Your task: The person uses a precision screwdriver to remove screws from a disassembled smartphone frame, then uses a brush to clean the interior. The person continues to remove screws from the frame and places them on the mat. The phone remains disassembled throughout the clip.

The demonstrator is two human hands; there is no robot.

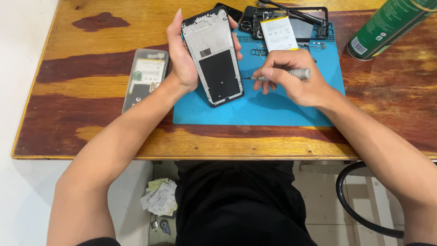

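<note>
Our left hand point(182, 59) cradled the phone frame point(214, 57) tilted above the blue mat point(255, 109) near the counter's far edge, steadying it so the screwdriver point(284, 75) pinched in our right hand point(296, 77) could reach its side.

The green spray can point(388, 25) beside the blue mat point(255, 107) runs out of the picture's top edge, its upper part unseen. Right of the mat, a black hoop point(353, 205) is cut by the edge. The left hand point(182, 57) hides the phone frame's point(214, 57) near edge (palm side). Battery point(278, 34) print is too small to tell.
</note>
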